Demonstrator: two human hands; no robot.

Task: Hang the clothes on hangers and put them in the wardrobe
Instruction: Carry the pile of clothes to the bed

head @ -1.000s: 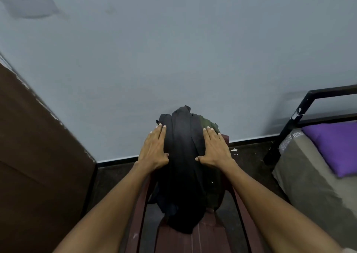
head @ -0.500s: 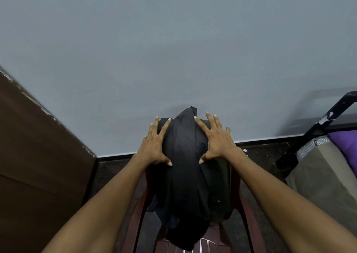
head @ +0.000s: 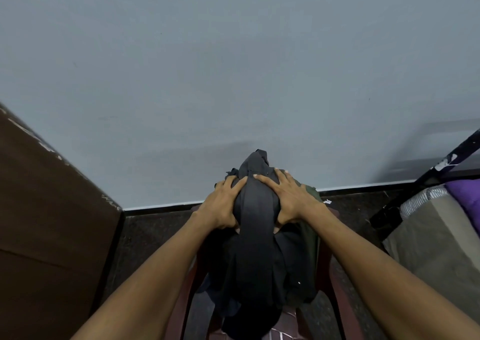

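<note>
Both hands, left hand (head: pixel 222 208) and right hand (head: pixel 288 199), are curling fingers around the dark clothes pile (head: pixel 255 235) draped over the chair's back edge (head: pixel 335 274); no hanging is showing yet.

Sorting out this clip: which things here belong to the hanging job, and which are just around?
Job:
- pile of dark clothes, draped over the chair
- left hand and right hand, both gripping the pile
- brown wardrobe

Just around:
- chair
- bed
- purple pillow

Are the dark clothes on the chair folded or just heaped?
Heaped: the dark clothes drape bunched over the chair back, both hands gripping them.
</note>
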